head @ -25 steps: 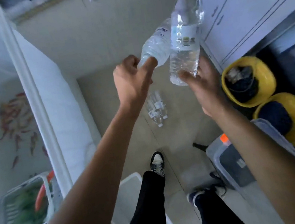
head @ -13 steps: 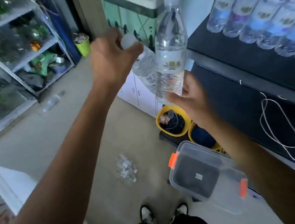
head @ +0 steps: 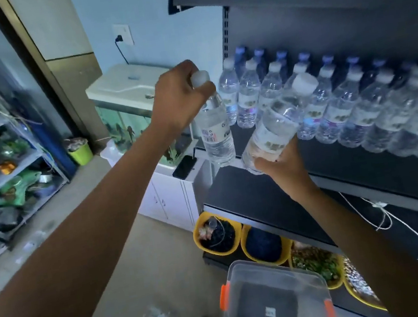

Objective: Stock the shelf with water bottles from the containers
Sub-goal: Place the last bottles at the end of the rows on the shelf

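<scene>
my left hand (head: 178,100) grips one bottle (head: 216,133) by the neck, hanging upright. my right hand (head: 283,168) cups a tilted bottle (head: 274,127) at its base, over the shelf (head: 248,195) edge, stocked row (head: 342,104) at two o'clock.

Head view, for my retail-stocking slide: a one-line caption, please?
Both hands, left hand and right hand, each bring a water bottle toward the dark shelf beside standing bottles.
</scene>
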The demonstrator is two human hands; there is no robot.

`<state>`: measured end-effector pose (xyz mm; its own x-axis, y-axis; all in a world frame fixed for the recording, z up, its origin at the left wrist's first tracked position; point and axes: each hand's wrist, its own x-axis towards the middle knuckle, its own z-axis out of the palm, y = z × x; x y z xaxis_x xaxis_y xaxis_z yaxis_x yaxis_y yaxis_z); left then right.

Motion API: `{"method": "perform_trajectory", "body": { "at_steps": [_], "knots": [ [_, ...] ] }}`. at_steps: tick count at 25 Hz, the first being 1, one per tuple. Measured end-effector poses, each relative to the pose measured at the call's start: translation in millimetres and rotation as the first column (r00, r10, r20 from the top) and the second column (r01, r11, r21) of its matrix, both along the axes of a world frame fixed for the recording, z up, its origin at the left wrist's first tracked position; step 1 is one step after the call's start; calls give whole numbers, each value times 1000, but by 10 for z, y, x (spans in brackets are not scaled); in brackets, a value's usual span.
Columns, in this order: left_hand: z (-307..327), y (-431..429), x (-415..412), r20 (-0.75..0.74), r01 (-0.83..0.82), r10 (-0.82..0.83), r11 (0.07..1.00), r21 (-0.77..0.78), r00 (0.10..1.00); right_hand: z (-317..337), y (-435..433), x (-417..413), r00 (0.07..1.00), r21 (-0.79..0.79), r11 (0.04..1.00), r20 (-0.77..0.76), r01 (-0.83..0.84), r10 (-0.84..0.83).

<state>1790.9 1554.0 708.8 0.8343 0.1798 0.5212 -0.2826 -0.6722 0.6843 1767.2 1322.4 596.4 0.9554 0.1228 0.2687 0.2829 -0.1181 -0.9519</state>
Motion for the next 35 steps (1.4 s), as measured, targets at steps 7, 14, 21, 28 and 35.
{"method": "perform_trajectory", "body": {
  "at_steps": [7, 14, 21, 28, 35],
  "knots": [
    [-311, 231, 1145, -128, 294, -284, 953, 74, 950, -407, 99, 821, 964, -66, 977, -163, 201, -209],
    [-719, 406, 1931, -172, 473, -469, 881, -21, 866, -691, 438, 1282, 917, -161, 949, -257, 270, -305],
    [-1048, 198, 1990, 29, 521, -522, 844, -129, 852, -592, 314, 1503, 923, -463, 879, -277, 115, -267],
    [-2097, 236, 1694, -282, 266, -385, 886, -379, 879, -772, 641, 1412, 859, -342, 844, -160, 414, -486],
    [-2226, 182, 1830, -336, 217, -359, 894, -392, 871, -855, 908, 1590, 818, -308, 819, -173, 484, -548]
  ]
}}
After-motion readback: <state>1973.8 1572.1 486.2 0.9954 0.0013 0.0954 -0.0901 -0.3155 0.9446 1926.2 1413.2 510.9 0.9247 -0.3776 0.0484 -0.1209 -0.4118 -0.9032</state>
